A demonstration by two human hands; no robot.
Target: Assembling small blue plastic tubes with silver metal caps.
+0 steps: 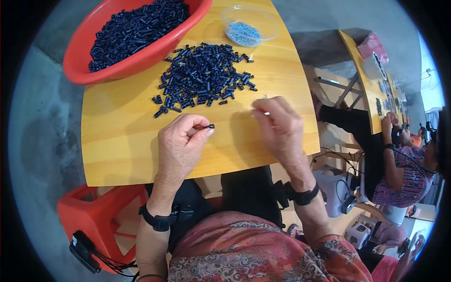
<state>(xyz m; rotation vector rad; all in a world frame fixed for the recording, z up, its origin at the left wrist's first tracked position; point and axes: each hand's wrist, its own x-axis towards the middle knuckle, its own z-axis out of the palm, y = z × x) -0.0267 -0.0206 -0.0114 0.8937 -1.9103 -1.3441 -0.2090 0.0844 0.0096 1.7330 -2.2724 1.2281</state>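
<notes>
My left hand (pixel 181 145) pinches a small black tubular plastic piece (pixel 209 126) between thumb and fingertips, just above the near part of the table. To its right, my right hand (pixel 282 127) is slightly smeared, its thumb and fingers drawn together. A pale glint shows at its fingertips, too small to name. Beyond both hands lies a loose pile of dark tubular plastic pieces (pixel 202 75). A clear round tub (pixel 268 30) at the far edge holds many tiny silvery-blue metal parts (pixel 244 34).
A big red basin (pixel 127 70) full of the same dark pieces stands at the far left of the yellow wooden table (pixel 122 145). A red plastic stool (pixel 94 211) is at lower left. On the right, another person (pixel 404 174) sits at a second table (pixel 376 124).
</notes>
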